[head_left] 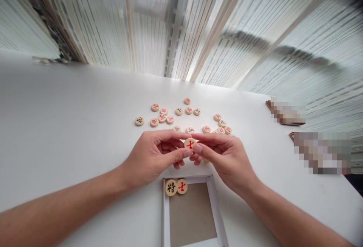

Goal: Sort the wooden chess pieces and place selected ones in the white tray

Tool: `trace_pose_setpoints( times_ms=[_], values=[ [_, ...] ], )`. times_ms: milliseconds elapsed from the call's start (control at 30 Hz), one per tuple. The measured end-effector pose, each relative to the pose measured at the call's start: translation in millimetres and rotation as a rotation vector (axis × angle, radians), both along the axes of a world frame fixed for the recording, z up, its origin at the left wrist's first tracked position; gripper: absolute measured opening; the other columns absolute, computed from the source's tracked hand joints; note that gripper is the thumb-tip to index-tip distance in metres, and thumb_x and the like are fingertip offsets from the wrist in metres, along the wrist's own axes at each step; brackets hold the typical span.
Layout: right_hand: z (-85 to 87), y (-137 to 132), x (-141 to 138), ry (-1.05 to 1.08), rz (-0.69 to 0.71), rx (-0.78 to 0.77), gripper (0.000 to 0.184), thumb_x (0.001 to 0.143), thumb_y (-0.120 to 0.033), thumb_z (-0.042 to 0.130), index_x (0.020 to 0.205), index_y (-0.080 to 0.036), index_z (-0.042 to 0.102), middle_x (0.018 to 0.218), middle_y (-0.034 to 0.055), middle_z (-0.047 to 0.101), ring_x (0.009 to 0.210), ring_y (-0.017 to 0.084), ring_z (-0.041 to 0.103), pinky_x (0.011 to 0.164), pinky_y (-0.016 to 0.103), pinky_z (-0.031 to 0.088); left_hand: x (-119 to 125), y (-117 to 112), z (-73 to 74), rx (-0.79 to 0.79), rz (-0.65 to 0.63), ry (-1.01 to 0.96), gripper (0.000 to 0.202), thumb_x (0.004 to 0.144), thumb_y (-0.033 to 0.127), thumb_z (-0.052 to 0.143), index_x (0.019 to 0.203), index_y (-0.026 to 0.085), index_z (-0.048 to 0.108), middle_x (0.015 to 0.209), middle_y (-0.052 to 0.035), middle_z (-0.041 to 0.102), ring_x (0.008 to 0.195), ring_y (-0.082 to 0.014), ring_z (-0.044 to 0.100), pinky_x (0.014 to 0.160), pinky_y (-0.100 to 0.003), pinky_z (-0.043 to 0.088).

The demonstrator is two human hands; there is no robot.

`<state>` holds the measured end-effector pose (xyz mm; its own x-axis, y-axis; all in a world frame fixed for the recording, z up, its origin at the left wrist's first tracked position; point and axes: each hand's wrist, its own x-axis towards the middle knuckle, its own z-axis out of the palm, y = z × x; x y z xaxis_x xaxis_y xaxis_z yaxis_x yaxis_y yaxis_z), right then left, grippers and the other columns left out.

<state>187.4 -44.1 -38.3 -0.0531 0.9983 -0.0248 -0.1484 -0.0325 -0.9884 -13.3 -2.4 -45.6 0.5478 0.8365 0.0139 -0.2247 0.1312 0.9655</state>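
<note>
Between my two hands, a round wooden xiangqi piece (189, 144) with a red character faces me, held up over the table. My left hand (157, 152) pinches its left side with thumb and forefinger. On the right edge, the thumb and forefinger of my right hand (222, 156) close on the same piece. Below them lies a shallow white box (213, 194) with a grey-brown bottom. In its far left corner two pieces sit side by side: one with a black character (171, 187) and one with a red character (182, 186).
Several xiangqi pieces (162, 118), red and black, lie scattered beyond my hands on the white table (85, 126). Two partly blurred-out objects (286, 116) (317, 152) rest at the right edge. Striped blinds (147, 24) stand behind the table.
</note>
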Motion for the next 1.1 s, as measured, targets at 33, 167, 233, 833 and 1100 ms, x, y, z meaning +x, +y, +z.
trace_pose_setpoints(
  times_ms=[33, 167, 233, 833, 1100],
  values=[
    [0.0, 0, 0, -0.002, 0.009, 0.017, 0.025, 0.083, -0.026, 0.092, 0.107, -0.024, 0.086, 0.076, 0.0044, 0.082, 0.064, 0.016, 0.077, 0.063, 0.028, 0.067, 0, 1, 0.4, -0.006, -0.008, 0.002, 0.032, 0.085, 0.022, 0.088, 0.116, 0.014, 0.082, 0.081, -0.0046, 0.081, 0.064, -0.0109, 0.071, 0.061, -0.018, 0.064],
    [1.6, -1, 0, -0.017, 0.043, 0.094, 0.022, 0.089, -0.024, 0.086, 0.110, -0.026, 0.086, 0.080, 0.0036, 0.082, 0.068, 0.016, 0.077, 0.066, 0.028, 0.068, -2, 3, 2.3, 0.013, -0.093, 0.003, 0.024, 0.094, 0.029, 0.080, 0.113, 0.016, 0.083, 0.084, -0.0040, 0.079, 0.068, -0.0103, 0.070, 0.063, -0.018, 0.063],
    [2.9, -1, -1, -0.030, 0.059, 0.114, 0.021, 0.088, -0.021, 0.085, 0.109, -0.026, 0.086, 0.081, 0.0034, 0.082, 0.068, 0.016, 0.077, 0.066, 0.028, 0.068, -2, 5, 2.8, 0.037, -0.106, 0.012, 0.020, 0.098, 0.030, 0.075, 0.110, 0.017, 0.083, 0.084, -0.0036, 0.078, 0.069, -0.0098, 0.070, 0.064, -0.018, 0.063],
    [6.3, 0, -2, 0.070, 0.106, -0.257, 0.029, 0.071, -0.031, 0.098, 0.079, -0.016, 0.075, 0.063, 0.0002, 0.073, 0.050, 0.011, 0.065, 0.046, 0.018, 0.053, -1, -2, 1.0, 0.033, -0.049, 0.005, 0.024, 0.085, 0.015, 0.083, 0.109, 0.014, 0.081, 0.080, -0.0044, 0.081, 0.062, -0.0126, 0.073, 0.060, -0.021, 0.066],
    [5.6, -3, -2, 0.073, 0.161, -0.279, 0.033, 0.072, -0.031, 0.098, 0.074, -0.016, 0.069, 0.058, -0.0017, 0.070, 0.044, 0.009, 0.059, 0.042, 0.017, 0.049, -2, -5, 5.1, 0.230, -0.083, 0.046, 0.023, 0.089, 0.012, 0.080, 0.110, 0.018, 0.085, 0.086, -0.0041, 0.084, 0.069, -0.0124, 0.077, 0.063, -0.017, 0.064]
  ],
)
